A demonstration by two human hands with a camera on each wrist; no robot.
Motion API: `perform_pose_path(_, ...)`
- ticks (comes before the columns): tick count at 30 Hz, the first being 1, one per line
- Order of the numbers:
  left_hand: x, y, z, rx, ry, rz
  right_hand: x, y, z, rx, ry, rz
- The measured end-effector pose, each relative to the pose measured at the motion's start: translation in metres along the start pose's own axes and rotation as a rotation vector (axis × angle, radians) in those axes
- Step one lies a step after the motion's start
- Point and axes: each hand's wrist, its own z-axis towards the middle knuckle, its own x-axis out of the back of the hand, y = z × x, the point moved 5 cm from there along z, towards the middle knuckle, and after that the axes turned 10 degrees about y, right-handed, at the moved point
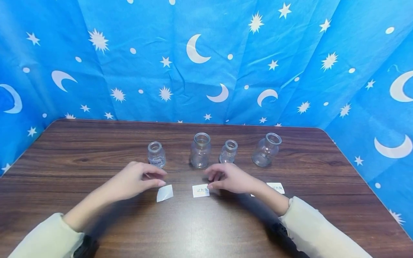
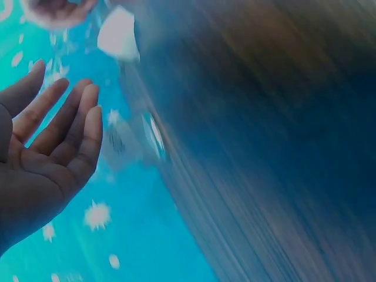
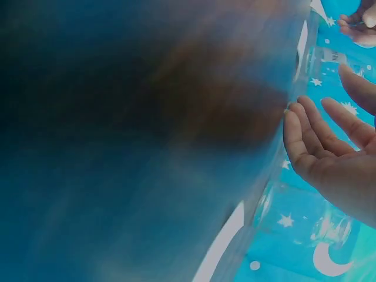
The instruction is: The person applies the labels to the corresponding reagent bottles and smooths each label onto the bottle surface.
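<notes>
My left hand (image 1: pixel 138 181), fingers loosely bent, hovers beside a blank white paper piece (image 1: pixel 165 193) with a lifted edge. In the left wrist view its fingers (image 2: pixel 88 135) hold nothing. My right hand (image 1: pixel 230 177) is by a white label (image 1: pixel 200 190) printed with dark characters; its thumb overlaps the label's edge, and contact cannot be told. Between its fingers (image 3: pixel 311 135) in the right wrist view there is nothing. Behind the left hand stands a small glass jar (image 1: pixel 156 156) bearing a label. A small jar (image 1: pixel 228 152) is partly hidden behind the right hand.
A taller clear jar (image 1: pixel 200 154) stands between the two small ones. Another wide jar (image 1: pixel 266 150) is at the right. A further printed label (image 1: pixel 276 187) lies partly under the right forearm on the wooden table (image 1: pixel 180 229). Blue patterned cloth (image 1: pixel 145 53) hangs behind.
</notes>
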Motion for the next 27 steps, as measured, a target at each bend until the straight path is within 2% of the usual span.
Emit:
perform_pose_path(4, -0.022, 0.015, 0.007, -0.060, -0.053, -0.049, 0.000, 0.003, -0.003, -0.002, -0.011, 0.008)
perform_pose_path(10, -0.046, 0.032, 0.019, -0.133, -0.064, 0.021, -0.005, 0.002, -0.006, 0.050, 0.006, -0.034)
perform_pose_path(14, -0.057, 0.036, 0.024, -0.128, -0.063, 0.050, -0.008, 0.003, -0.007, 0.050, 0.041, -0.049)
perform_pose_path(18, -0.066, 0.033, 0.027, -0.108, -0.044, 0.052, -0.010, 0.005, -0.007, 0.026, 0.068, -0.044)
perform_pose_path(23, -0.075, 0.029, 0.027, -0.097, -0.030, 0.044, -0.014, 0.006, -0.007, 0.001, 0.099, -0.069)
perform_pose_path(27, -0.079, 0.029, 0.027, -0.094, -0.027, 0.088, -0.016, 0.005, -0.008, -0.009, 0.114, -0.091)
